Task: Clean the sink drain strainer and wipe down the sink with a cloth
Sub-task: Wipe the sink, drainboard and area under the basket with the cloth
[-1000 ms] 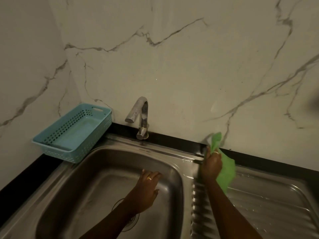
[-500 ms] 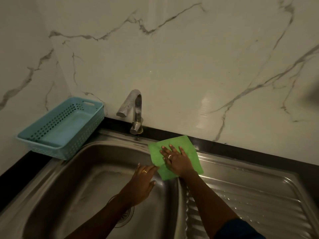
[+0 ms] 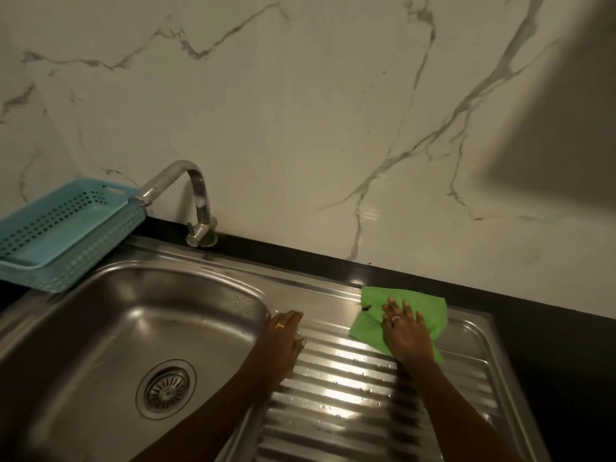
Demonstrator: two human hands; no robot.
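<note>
A green cloth [image 3: 430,310] lies flat on the far end of the ribbed steel drainboard [image 3: 350,395]. My right hand [image 3: 405,331] presses down on it with fingers spread. My left hand [image 3: 283,341] rests on the ridge between the sink basin [image 3: 133,315] and the drainboard, fingers curled over the rim, holding nothing. The round metal drain strainer [image 3: 165,389] sits in the drain hole at the basin's bottom, uncovered.
A chrome tap [image 3: 196,201] stands behind the basin, spout turned left. A light blue perforated basket [image 3: 63,228] sits on the black counter at the left. The marble wall runs close behind the sink. Water drops dot the drainboard.
My right hand slid the cloth rightwards from the basin's back rim onto the drainboard. My left hand came out of the basin onto its right rim. The view shifted right.
</note>
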